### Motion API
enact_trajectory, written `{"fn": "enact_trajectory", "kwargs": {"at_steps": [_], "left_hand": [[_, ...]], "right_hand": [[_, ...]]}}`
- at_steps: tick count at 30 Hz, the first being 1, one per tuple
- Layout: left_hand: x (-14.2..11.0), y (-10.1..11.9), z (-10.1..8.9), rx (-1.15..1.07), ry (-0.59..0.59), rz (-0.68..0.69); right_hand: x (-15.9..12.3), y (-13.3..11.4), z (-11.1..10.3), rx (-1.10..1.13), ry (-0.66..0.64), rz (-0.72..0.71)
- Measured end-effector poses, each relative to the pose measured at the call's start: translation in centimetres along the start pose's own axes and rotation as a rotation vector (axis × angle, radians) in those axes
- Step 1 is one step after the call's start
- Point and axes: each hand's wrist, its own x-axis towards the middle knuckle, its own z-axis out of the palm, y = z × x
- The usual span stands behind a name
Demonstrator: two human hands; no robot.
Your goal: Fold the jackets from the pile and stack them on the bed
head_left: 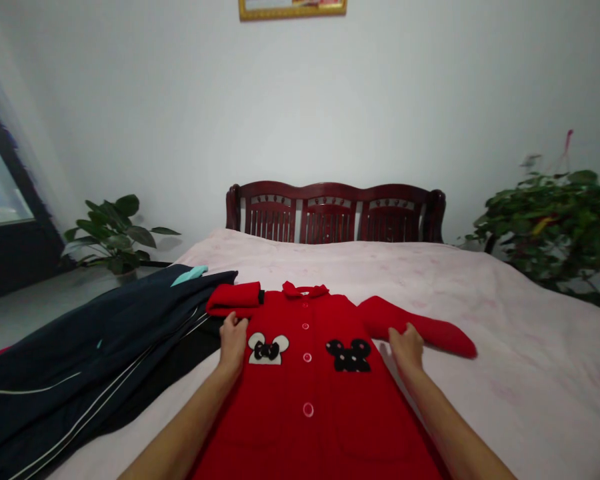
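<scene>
A red button-front coat (307, 387) lies face up with its collar away from me. A white mouse-head patch (265, 349) and a black dotted one (349, 355) decorate its chest. The sleeve on the left (234, 298) is folded inward over the shoulder, while the one on the right (425, 327) stretches outward. My left hand (234, 340) is closed on the coat's edge just below the folded sleeve. With fingers curled, my right hand (407, 345) pinches the lower edge of the outstretched sleeve; its fingertips are partly hidden.
Dark navy clothes with white piping (95, 353) are heaped at the left. Everything lies on a pale pink bed sheet (520, 373). Behind the bed stands a dark carved wooden backrest (329, 213). Leafy plants flank it, one left (115, 233) and one right (560, 227).
</scene>
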Motion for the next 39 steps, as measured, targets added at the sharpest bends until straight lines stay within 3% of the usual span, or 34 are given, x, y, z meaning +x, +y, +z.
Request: {"fn": "enact_trajectory", "kwargs": {"at_steps": [2, 4, 7, 9, 13, 22, 30, 39], "left_hand": [[-2.7, -1.9, 1.0, 0.2, -0.126, 0.19], [-4.6, -3.6, 1.4, 0.588, -0.288, 0.464], [-5.5, -5.4, 0.6, 1.034, -0.413, 0.686], [-5.4, -5.8, -0.2, 1.145, -0.424, 0.715], [-5.5, -5.8, -1.9, 1.222, -0.4, 0.776], [-8.5, -6.0, -7.8, 1.446, -0.344, 0.843], [-11.8, -5.7, -12.3, 1.517, -0.309, 0.796], [-14.2, -4.4, -14.9, 1.56, -0.323, 0.699]], "right_hand": [[-2.2, -1.9, 1.6, -0.037, -0.035, -0.13], [-4.6, -3.2, 2.9, -0.137, -0.136, -0.359], [-7.6, -2.8, 3.9, -0.324, -0.312, -0.603], [-8.7, -1.5, 4.0, -0.381, -0.355, -0.631], [-9.3, 1.0, 3.1, -0.44, -0.323, -0.594], [-12.3, 4.7, -1.2, -0.556, -0.368, -0.435], [-16.1, 9.3, -4.6, -0.549, -0.364, -0.411], [-19.0, 13.2, -6.2, -0.428, -0.23, -0.389]]}}
